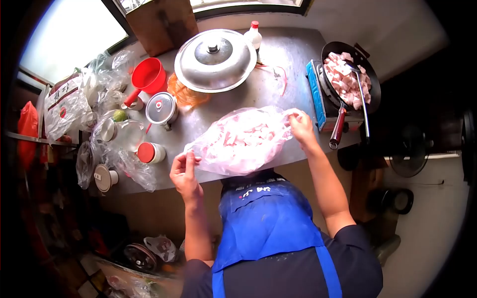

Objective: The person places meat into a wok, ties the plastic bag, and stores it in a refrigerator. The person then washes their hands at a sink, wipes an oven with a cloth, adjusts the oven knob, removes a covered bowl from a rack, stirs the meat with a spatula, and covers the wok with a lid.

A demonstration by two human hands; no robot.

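Note:
A clear plastic bag [208, 159] full of pale pink diced meat [243, 137] is spread at the table's front edge, before my blue apron. My left hand [186, 175] pinches the bag's left edge between thumb and fingers. On the far side, my right hand [301, 128] grips the right edge, so the bag is stretched between both hands. To the right, a black wok [376, 84] holds more cubed meat [346, 79]. A metal spatula [364, 110] lies in it, its handle over the rim.
The wok sits on a blue portable stove [316, 97]. A large lidded metal pan [211, 74], a red-capped bottle [253, 37], a red dipper [149, 74], a lidded container [162, 109] and a red-lidded jar [151, 152] stand on the metal table [303, 44]. Plastic bags crowd the left.

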